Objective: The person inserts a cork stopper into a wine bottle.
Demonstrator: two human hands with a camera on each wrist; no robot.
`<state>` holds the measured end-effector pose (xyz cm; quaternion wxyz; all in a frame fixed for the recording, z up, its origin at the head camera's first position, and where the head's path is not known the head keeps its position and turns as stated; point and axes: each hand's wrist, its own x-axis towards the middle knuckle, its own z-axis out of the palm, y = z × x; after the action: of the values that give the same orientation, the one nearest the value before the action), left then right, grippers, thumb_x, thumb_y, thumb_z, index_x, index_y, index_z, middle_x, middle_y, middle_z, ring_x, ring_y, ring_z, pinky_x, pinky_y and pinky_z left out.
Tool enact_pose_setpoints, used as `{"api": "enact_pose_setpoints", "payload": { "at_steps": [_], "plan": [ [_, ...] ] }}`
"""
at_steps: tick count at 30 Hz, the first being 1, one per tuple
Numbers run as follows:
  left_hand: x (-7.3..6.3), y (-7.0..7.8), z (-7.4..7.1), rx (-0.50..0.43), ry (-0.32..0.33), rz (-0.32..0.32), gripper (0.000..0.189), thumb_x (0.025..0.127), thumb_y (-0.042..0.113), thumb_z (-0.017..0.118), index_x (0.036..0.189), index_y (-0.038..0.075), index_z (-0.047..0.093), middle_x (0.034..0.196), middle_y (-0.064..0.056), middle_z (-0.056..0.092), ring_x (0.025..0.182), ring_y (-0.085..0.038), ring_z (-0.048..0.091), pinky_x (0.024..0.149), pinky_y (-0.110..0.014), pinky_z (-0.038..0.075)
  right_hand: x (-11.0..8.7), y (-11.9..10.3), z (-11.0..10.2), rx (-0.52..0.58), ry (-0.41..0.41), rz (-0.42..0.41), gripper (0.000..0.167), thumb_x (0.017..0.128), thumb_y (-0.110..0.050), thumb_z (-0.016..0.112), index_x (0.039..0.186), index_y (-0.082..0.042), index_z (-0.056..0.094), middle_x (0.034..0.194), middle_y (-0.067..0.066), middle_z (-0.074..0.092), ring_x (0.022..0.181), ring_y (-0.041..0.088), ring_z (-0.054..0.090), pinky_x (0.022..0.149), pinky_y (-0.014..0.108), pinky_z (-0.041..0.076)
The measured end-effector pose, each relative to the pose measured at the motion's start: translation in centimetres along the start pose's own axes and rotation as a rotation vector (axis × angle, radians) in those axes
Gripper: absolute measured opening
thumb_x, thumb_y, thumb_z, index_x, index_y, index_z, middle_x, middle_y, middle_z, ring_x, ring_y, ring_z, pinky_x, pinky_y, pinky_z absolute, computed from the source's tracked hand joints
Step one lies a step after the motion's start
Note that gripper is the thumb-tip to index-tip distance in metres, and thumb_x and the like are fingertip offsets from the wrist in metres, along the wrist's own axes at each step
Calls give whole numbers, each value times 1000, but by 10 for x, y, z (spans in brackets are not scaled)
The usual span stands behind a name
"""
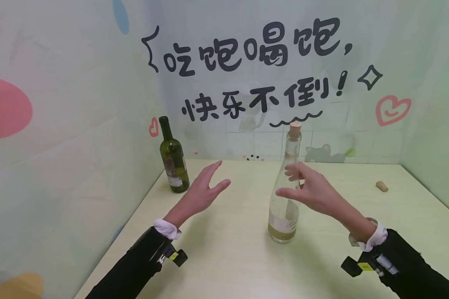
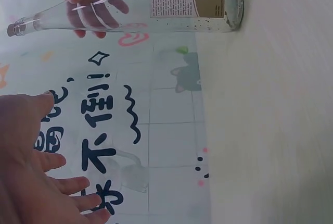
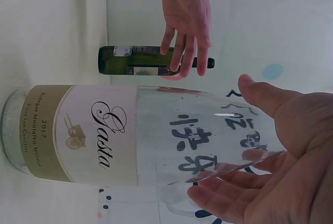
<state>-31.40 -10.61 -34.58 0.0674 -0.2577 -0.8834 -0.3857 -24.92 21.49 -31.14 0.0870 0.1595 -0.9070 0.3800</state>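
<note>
A clear glass bottle stands on the table, with a cork at its mouth in the head view. Its label faces the right wrist camera. My right hand is at the bottle's upper body, fingers reaching behind the glass and thumb spread to the near side. In the right wrist view that thumb stands apart from the fingers. My left hand hovers left of the bottle, fingers extended and holding nothing. Beyond it, a green bottle stands at the table's back left.
A loose cork lies on the right part of the pale table. Printed wall sheets with lettering border the table at the back and both sides.
</note>
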Motion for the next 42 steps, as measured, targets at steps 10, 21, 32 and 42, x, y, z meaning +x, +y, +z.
{"api": "enact_pose_setpoints", "payload": {
  "at_steps": [10,21,32,42],
  "plan": [
    [-7,-12,-1,105,16,10,76,103,41,63,161,5,30,164,-17,33,152,-36,29,122,-56,25,-2,8,7,32,-21,7,72,89,-35,83,141,2,50,141,23,59,127,43,58,98,63,50],
    [-12,-21,-2,218,26,28,75,104,43,62,162,7,32,165,-17,33,152,-37,29,120,-59,26,-5,14,5,38,-28,1,73,92,-38,80,142,3,48,135,22,64,122,42,62,94,59,54],
    [-21,-34,-8,270,10,-20,75,103,43,62,162,8,32,166,-19,30,153,-39,24,120,-66,19,-11,24,-6,33,-15,2,73,93,-37,79,143,4,47,135,23,63,122,42,62,93,58,54],
    [-28,-43,-13,286,20,-21,74,103,42,63,161,6,34,164,-22,31,152,-42,24,119,-67,19,-17,36,-21,19,1,41,74,94,-35,78,145,6,45,136,27,62,123,45,60,98,62,50]
  ]
}}
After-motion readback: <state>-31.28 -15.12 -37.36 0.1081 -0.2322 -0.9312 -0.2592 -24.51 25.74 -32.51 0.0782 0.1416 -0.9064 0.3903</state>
